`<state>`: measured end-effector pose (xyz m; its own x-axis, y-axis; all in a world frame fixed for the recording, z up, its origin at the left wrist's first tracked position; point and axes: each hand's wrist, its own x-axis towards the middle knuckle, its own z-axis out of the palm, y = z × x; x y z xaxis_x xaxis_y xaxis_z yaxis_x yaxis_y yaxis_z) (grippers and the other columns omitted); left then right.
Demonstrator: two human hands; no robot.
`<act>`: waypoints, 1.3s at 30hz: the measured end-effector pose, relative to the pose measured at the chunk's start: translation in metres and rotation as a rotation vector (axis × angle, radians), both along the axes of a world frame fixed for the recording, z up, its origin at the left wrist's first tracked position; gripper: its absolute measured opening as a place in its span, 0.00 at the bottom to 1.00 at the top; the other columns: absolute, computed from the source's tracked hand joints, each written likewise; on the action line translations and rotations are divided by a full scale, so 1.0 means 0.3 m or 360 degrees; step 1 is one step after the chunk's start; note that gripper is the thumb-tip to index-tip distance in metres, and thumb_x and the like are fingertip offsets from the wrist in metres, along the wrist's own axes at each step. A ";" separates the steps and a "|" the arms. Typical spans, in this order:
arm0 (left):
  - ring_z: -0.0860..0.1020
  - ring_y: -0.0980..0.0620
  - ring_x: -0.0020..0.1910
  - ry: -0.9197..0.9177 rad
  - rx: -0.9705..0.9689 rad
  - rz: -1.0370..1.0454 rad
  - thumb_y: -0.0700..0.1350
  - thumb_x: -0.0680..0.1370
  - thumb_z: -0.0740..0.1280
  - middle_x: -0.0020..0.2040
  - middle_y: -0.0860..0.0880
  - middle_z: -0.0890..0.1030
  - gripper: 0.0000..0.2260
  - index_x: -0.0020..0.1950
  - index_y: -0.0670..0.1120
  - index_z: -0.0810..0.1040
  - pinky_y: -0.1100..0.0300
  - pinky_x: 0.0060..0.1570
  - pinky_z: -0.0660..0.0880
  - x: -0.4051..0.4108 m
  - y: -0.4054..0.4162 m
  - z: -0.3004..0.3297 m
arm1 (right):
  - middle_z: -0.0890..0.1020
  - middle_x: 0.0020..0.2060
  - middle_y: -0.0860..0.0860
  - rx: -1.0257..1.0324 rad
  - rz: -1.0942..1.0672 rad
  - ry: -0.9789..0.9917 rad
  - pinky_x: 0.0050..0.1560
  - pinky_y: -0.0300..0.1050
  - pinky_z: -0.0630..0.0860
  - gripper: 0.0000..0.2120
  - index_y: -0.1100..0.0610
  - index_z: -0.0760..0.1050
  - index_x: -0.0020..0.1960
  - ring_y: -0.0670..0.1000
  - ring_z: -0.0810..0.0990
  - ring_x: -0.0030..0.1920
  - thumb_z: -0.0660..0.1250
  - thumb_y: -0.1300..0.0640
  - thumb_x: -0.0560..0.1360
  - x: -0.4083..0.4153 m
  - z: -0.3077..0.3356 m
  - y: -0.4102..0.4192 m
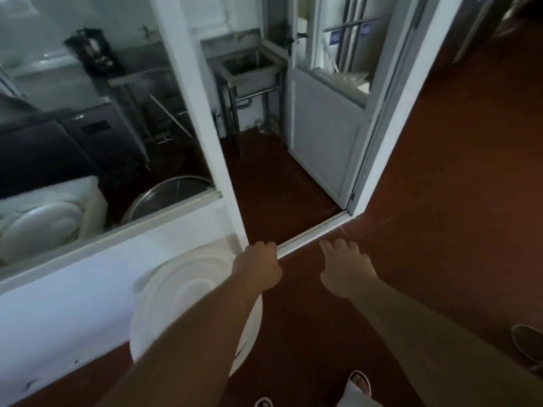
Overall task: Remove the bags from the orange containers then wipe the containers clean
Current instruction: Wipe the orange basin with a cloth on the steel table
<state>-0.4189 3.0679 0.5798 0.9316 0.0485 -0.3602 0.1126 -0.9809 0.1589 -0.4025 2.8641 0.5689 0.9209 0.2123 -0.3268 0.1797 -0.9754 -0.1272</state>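
Red-brown flooring (440, 171) runs through an open doorway, past a white door frame (205, 113) and a white half-glazed door (323, 127) swung inward. Both bare arms reach forward and down toward the threshold strip (311, 230). The left hand (258, 265) has its fingers curled at the foot of the door frame; whether it grips anything there I cannot tell. Just below and to the left of this hand, partly behind the forearm, a large round white plastic lid (182, 304) leans against the low white wall (73, 304). The right hand (346, 268) hovers over the floor just short of the threshold, fingers spread and loosely bent, holding nothing. Well beyond both hands, through the doorway, stands a stainless steel sink on legs (249, 69). Above the left hand, a window pane (102, 113) shows dark cabinets, a round metal basin (167, 195) and a white tub (44, 218). Near the person, below the hands, sandalled feet (360, 383) show. No orange containers or bags are in view.
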 end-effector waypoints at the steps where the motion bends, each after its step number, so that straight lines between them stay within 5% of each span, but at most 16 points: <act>1: 0.77 0.44 0.58 -0.0020 0.0020 -0.0054 0.51 0.78 0.66 0.61 0.47 0.77 0.19 0.68 0.50 0.73 0.45 0.56 0.79 0.059 -0.083 0.015 | 0.65 0.74 0.55 0.0020 -0.0070 -0.0014 0.66 0.62 0.69 0.35 0.48 0.53 0.78 0.61 0.64 0.73 0.63 0.50 0.75 0.038 0.016 -0.078; 14: 0.77 0.41 0.59 -0.0268 -0.0007 -0.0930 0.54 0.78 0.63 0.61 0.46 0.76 0.16 0.63 0.49 0.74 0.45 0.53 0.76 0.654 -1.346 0.191 | 0.65 0.70 0.52 0.0096 -0.0877 -0.0034 0.63 0.64 0.70 0.29 0.47 0.58 0.75 0.61 0.65 0.70 0.61 0.45 0.77 0.378 0.149 -1.263; 19: 0.74 0.43 0.61 -0.0195 0.0040 -0.1108 0.55 0.80 0.61 0.63 0.47 0.75 0.17 0.66 0.50 0.72 0.44 0.55 0.75 0.881 -1.661 0.175 | 0.65 0.71 0.53 0.0097 -0.1088 0.0029 0.64 0.64 0.70 0.29 0.47 0.58 0.75 0.61 0.65 0.70 0.61 0.47 0.76 0.514 0.114 -1.560; 27: 0.73 0.44 0.66 -0.0235 0.0060 -0.1286 0.63 0.80 0.55 0.67 0.47 0.75 0.25 0.70 0.50 0.72 0.43 0.61 0.72 1.397 -2.121 0.037 | 0.66 0.70 0.52 0.0080 -0.1389 0.0069 0.64 0.65 0.70 0.28 0.46 0.59 0.74 0.60 0.65 0.71 0.56 0.37 0.78 0.874 0.034 -2.015; 32: 0.73 0.44 0.66 -0.0179 0.0021 -0.1431 0.64 0.80 0.54 0.66 0.48 0.75 0.25 0.70 0.51 0.72 0.44 0.60 0.72 1.733 -2.507 0.034 | 0.66 0.71 0.52 0.0071 -0.1686 0.0137 0.66 0.66 0.69 0.30 0.46 0.56 0.76 0.60 0.64 0.71 0.60 0.44 0.77 1.085 0.095 -2.372; 39: 0.73 0.44 0.66 -0.0110 0.0050 -0.1818 0.63 0.81 0.54 0.66 0.48 0.75 0.24 0.70 0.51 0.72 0.44 0.61 0.73 1.961 -3.113 0.058 | 0.67 0.70 0.51 0.0097 -0.2104 0.0139 0.63 0.66 0.67 0.27 0.43 0.57 0.75 0.59 0.64 0.71 0.58 0.39 0.77 1.214 0.095 -2.831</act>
<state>0.1695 2.1341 0.5973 0.4551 -0.8309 -0.3201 -0.8550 -0.5082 0.1034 -0.0383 2.0149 0.5973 0.4210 -0.8056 -0.4169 -0.9054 -0.4009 -0.1396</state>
